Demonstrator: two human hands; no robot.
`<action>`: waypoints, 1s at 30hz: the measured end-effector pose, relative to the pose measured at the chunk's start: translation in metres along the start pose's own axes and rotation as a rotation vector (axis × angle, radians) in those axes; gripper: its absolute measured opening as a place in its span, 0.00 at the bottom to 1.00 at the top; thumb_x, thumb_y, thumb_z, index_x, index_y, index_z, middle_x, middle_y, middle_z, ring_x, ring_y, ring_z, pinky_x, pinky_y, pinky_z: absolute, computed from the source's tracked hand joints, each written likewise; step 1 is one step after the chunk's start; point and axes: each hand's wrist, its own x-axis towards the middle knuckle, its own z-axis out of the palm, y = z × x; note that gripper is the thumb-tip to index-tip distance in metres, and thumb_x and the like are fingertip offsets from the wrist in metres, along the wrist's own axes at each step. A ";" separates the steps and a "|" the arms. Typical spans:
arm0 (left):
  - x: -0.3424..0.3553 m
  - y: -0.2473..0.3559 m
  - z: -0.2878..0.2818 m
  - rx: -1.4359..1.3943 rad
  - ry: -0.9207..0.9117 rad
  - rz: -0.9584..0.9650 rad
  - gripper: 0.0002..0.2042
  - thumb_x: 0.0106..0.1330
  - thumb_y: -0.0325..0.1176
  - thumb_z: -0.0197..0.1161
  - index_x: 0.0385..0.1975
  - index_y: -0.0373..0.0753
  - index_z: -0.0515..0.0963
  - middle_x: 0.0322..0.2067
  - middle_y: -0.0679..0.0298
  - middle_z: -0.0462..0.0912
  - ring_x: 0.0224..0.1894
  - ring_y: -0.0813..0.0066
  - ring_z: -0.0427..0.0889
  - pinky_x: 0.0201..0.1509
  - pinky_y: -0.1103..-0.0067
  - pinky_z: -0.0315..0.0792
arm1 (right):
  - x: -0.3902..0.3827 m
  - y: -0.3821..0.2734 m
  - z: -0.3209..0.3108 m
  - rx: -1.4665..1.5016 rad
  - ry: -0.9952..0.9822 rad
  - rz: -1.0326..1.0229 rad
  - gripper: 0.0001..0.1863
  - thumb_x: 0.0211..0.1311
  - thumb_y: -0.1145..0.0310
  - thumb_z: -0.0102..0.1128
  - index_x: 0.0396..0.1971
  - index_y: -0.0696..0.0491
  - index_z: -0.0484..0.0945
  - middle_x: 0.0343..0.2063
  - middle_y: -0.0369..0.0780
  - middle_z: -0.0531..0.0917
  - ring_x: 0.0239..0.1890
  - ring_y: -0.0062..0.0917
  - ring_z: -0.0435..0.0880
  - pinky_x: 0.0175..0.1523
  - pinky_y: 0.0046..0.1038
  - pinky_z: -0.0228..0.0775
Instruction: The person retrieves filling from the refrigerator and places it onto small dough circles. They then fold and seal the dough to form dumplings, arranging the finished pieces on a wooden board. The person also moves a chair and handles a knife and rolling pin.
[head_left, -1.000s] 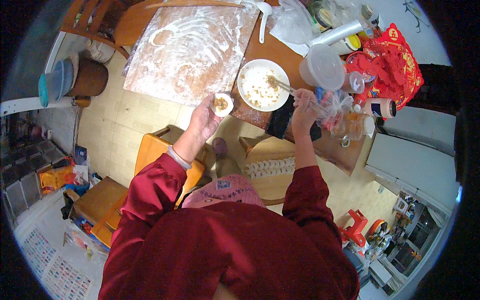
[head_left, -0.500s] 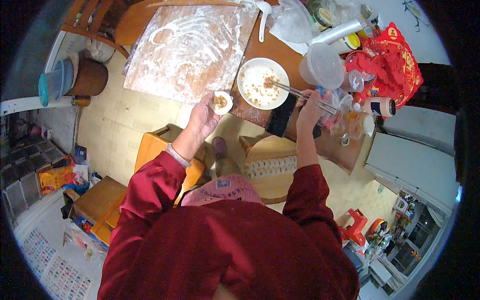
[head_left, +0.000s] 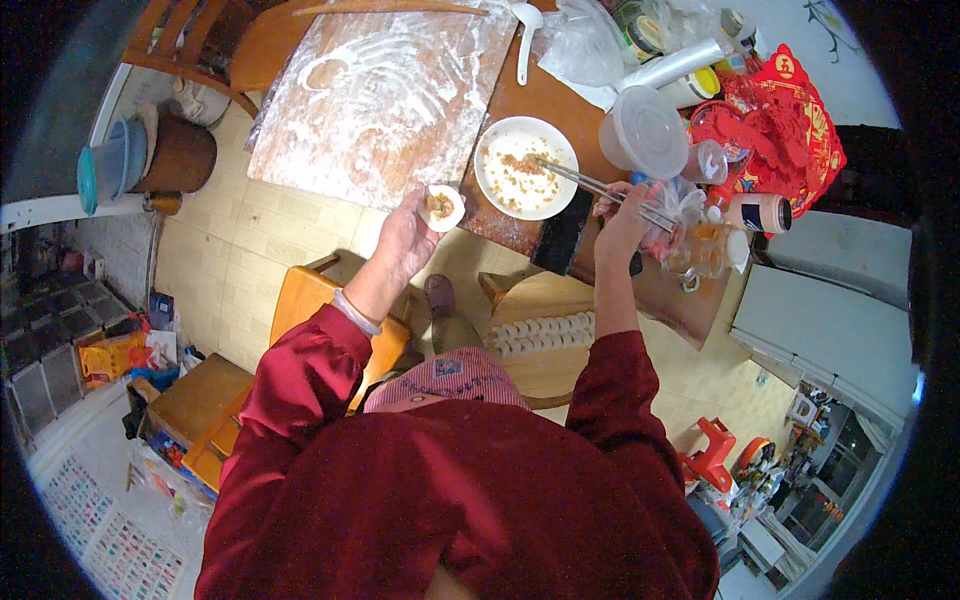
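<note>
My left hand [head_left: 402, 238] holds a round dumpling wrapper [head_left: 445, 219] with a small mound of brownish filling [head_left: 438, 205] on it, just left of the white bowl. In my right hand [head_left: 620, 232] is a pair of chopsticks [head_left: 594, 186], fingers closed round them. Their tips reach into the white bowl [head_left: 498, 196] and touch the bits of filling [head_left: 527, 164] scattered on its bottom. Below the bowl, a dark phone-like slab [head_left: 560, 240] lies at the table's edge. Rows of shaped dumplings [head_left: 543, 334] rest on a round wooden board [head_left: 560, 296] nearer to me.
A floured board [head_left: 385, 100] covers the table's left part, with a rolling pin [head_left: 400, 7] along its far edge. A white spoon [head_left: 526, 45], a clear plastic tub [head_left: 645, 130], several jars and a red bag [head_left: 790, 140] crowd the right side. An orange chair [head_left: 300, 310] stands at my left.
The chopstick tips have shifted slightly within the bowl, and the filling bits there are rearranged. My left hand with the wrapper has hardly moved.
</note>
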 end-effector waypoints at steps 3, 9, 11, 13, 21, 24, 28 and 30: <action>0.000 -0.001 0.002 0.001 0.031 0.009 0.18 0.77 0.37 0.39 0.52 0.27 0.64 0.49 0.46 0.76 0.51 0.56 0.80 0.58 0.67 0.76 | 0.000 -0.005 -0.002 0.069 -0.022 0.040 0.24 0.73 0.50 0.44 0.27 0.55 0.73 0.21 0.36 0.73 0.19 0.20 0.70 0.24 0.24 0.64; -0.004 0.000 0.008 0.022 0.043 -0.014 0.17 0.77 0.37 0.39 0.53 0.27 0.65 0.50 0.47 0.76 0.51 0.57 0.79 0.58 0.67 0.76 | -0.003 -0.009 -0.003 0.160 -0.044 0.075 0.25 0.73 0.47 0.42 0.28 0.55 0.72 0.18 0.35 0.72 0.19 0.20 0.70 0.26 0.24 0.65; -0.008 0.002 0.012 0.020 0.039 -0.002 0.17 0.77 0.37 0.39 0.53 0.27 0.64 0.50 0.47 0.76 0.52 0.57 0.79 0.59 0.67 0.76 | -0.009 -0.012 0.001 0.204 -0.083 0.102 0.26 0.74 0.47 0.41 0.29 0.55 0.72 0.17 0.35 0.71 0.19 0.20 0.69 0.27 0.24 0.65; -0.010 0.002 0.016 0.021 0.034 0.006 0.17 0.77 0.37 0.40 0.53 0.28 0.64 0.50 0.48 0.76 0.52 0.58 0.79 0.59 0.67 0.75 | -0.017 -0.016 0.005 0.283 -0.120 0.165 0.26 0.73 0.46 0.41 0.28 0.55 0.72 0.17 0.35 0.71 0.18 0.20 0.69 0.27 0.24 0.64; -0.010 -0.001 0.032 -0.112 -0.008 -0.051 0.18 0.76 0.39 0.45 0.55 0.31 0.64 0.54 0.50 0.74 0.56 0.58 0.76 0.62 0.64 0.72 | -0.056 -0.023 0.020 0.310 -0.284 0.305 0.25 0.73 0.45 0.40 0.28 0.53 0.72 0.19 0.34 0.71 0.19 0.19 0.69 0.27 0.25 0.62; -0.011 -0.001 0.035 -0.146 -0.095 -0.051 0.19 0.76 0.40 0.45 0.56 0.31 0.64 0.54 0.50 0.73 0.56 0.58 0.75 0.63 0.64 0.71 | -0.064 -0.014 0.027 0.300 -0.293 0.288 0.25 0.74 0.46 0.39 0.30 0.54 0.71 0.21 0.35 0.72 0.19 0.19 0.70 0.27 0.26 0.64; -0.012 0.001 0.038 -0.169 -0.124 -0.056 0.19 0.76 0.40 0.45 0.56 0.30 0.63 0.55 0.50 0.73 0.57 0.57 0.75 0.64 0.65 0.71 | -0.070 -0.006 0.033 0.196 -0.245 0.252 0.27 0.74 0.46 0.38 0.29 0.54 0.73 0.17 0.34 0.71 0.17 0.20 0.68 0.26 0.26 0.62; -0.014 0.002 0.038 -0.179 -0.088 -0.052 0.19 0.76 0.40 0.44 0.56 0.30 0.63 0.55 0.50 0.72 0.57 0.58 0.75 0.64 0.65 0.71 | -0.073 -0.006 0.034 0.157 -0.243 0.228 0.27 0.74 0.46 0.38 0.30 0.55 0.73 0.19 0.35 0.71 0.17 0.20 0.68 0.26 0.26 0.62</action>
